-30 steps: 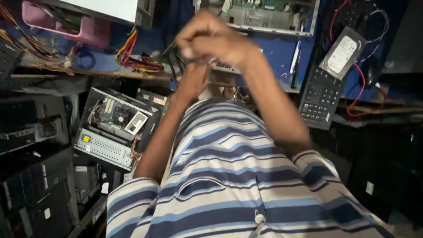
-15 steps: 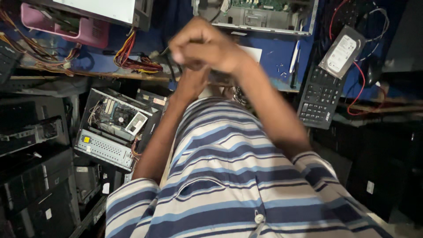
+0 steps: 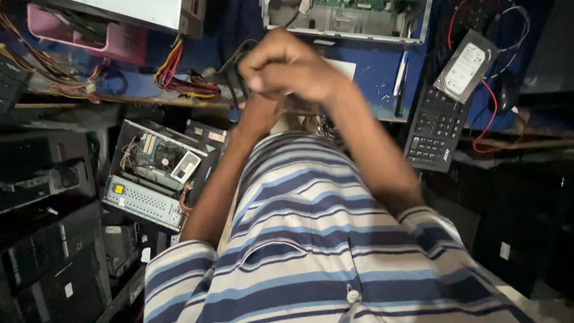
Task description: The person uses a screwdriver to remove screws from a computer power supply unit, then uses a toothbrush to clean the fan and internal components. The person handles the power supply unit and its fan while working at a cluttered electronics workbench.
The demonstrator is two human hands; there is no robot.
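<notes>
Blue bench (image 3: 371, 72) ahead of you carries a keyboard (image 3: 435, 128), a hard drive (image 3: 467, 66) and a loose wire bundle (image 3: 179, 78). Your right hand (image 3: 293, 66) is clenched over your left hand (image 3: 260, 113), just above your striped shirt (image 3: 311, 239). Dark cables (image 3: 236, 72) seem to run into that grip, though blur hides exactly what it holds.
</notes>
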